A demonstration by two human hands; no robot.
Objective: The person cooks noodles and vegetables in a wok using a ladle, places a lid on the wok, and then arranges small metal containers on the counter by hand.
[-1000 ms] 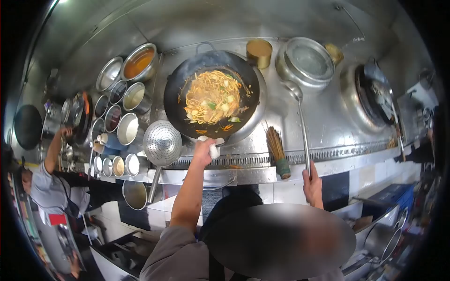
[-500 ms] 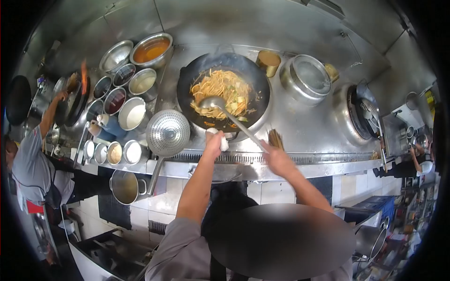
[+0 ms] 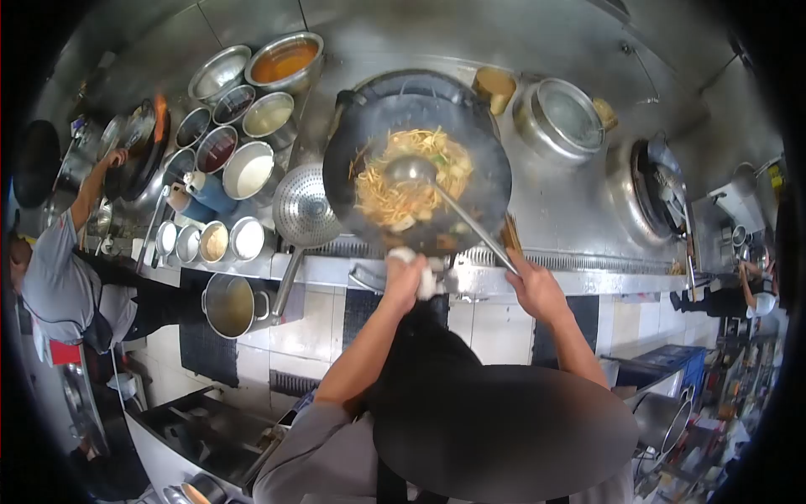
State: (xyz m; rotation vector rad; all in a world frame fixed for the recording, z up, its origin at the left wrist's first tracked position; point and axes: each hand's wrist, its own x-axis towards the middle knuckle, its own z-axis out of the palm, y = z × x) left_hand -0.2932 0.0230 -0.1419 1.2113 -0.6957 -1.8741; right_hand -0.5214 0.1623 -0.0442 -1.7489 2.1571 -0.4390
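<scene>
My left hand (image 3: 404,284) is closed around a white cloth (image 3: 431,281) at the near edge of a black wok (image 3: 340,168); the wok's handle is hidden there. The wok is lifted toward me off its burner ring and holds noodles (image 3: 382,200) with pieces of vegetable, under some steam. My right hand (image 3: 537,290) grips the long handle of a metal ladle (image 3: 411,170). The ladle's bowl rests on the noodles. A bundled brush (image 3: 511,235) stands just behind my right hand, partly hidden.
Left of the wok are a perforated strainer (image 3: 307,206), several seasoning pots and a bowl of orange liquid (image 3: 284,63). A lidded-looking pot (image 3: 567,118) stands right, beyond it another wok station (image 3: 625,189). A person (image 3: 63,269) works at far left, another (image 3: 739,294) at far right.
The right hand has brought the ladle from the counter's right side into the noodles. The left hand has pulled the wok nearer and off its ring. The view has shifted.
</scene>
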